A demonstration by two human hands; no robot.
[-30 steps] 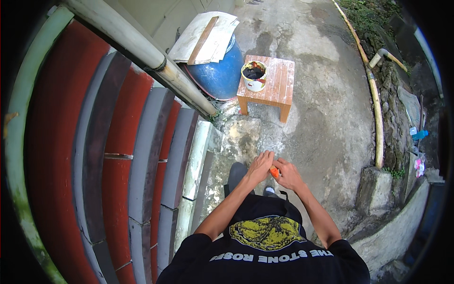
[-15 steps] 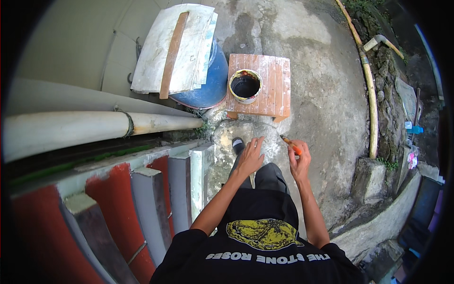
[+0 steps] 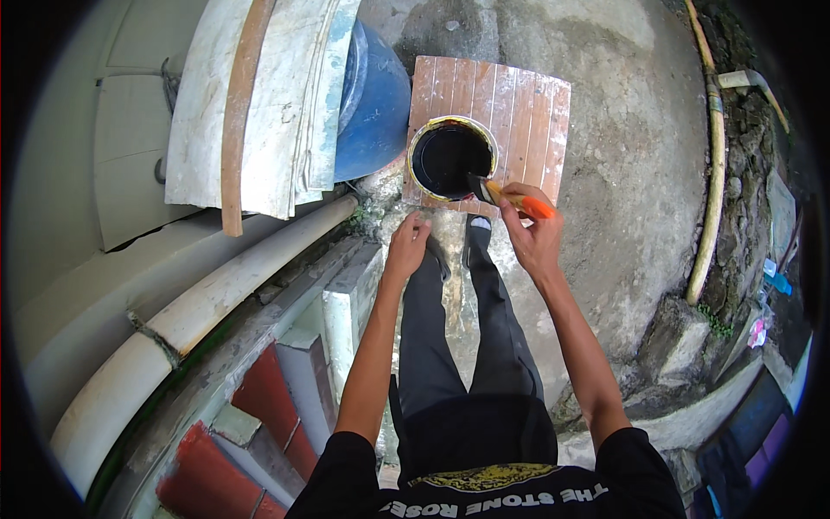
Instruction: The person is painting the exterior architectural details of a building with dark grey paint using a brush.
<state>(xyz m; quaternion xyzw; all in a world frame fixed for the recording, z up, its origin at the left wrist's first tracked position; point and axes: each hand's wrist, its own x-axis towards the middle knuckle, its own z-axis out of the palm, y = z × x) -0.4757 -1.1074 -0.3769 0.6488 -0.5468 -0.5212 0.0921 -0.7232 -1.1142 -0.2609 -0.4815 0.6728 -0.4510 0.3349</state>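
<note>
My right hand (image 3: 529, 233) grips a paintbrush (image 3: 533, 206) with an orange handle, its dark bristles at the right rim of a bucket of black paint (image 3: 445, 157). The bucket stands on a small wooden slatted table (image 3: 527, 99). My left hand (image 3: 406, 246) is at the table's front edge, left of the brush, its fingers loosely bent and apart, holding nothing.
A blue barrel (image 3: 376, 104) covered by white boards (image 3: 285, 95) and a wooden strip (image 3: 242, 78) stands left of the table. A pale pipe (image 3: 225, 281) runs above red and grey slats (image 3: 268, 394) at lower left. Concrete ground (image 3: 631, 190) reaches a pipe along rocky edging (image 3: 714, 199) at right.
I have moved closer to the table and bucket. My hands have parted and moved forward; the brush in my right hand has come up to the bucket's rim.
</note>
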